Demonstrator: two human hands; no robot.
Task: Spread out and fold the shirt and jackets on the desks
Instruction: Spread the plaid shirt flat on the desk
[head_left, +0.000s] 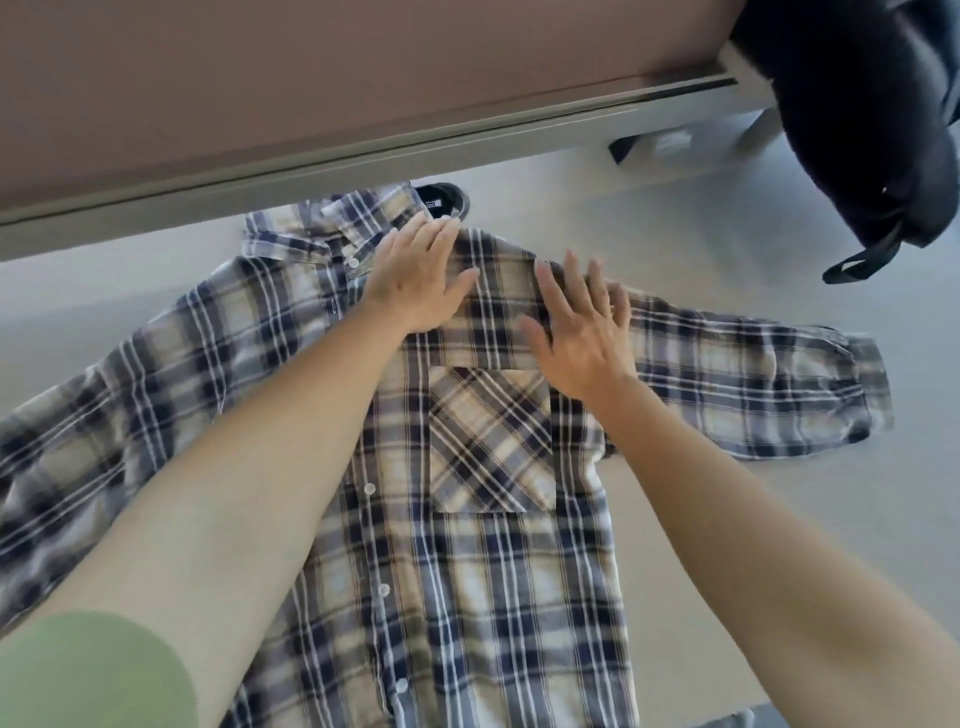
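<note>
Pale grey worktop (675, 234) fills the frame, with a brown panel (260, 78) slanting across the top. On it the plaid shirt (467, 571) lies spread front-up in the centre, collar toward the upper middle, sleeves reaching out to left and right. Both hands lie flat on it with straight fingers, gripping nothing. The left hand (415, 280) rests just beside the collar. The right hand (582, 332) presses the shoulder above the chest pocket (493, 441). A dark bundle (857, 130) with a strap loop sits at upper right, apart from the shirt.

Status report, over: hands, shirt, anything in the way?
Left hand, right hand open, flat on shirt near collar and shoulder. Shirt spread, not yet folded. Dark bundle far right, apart.
</note>
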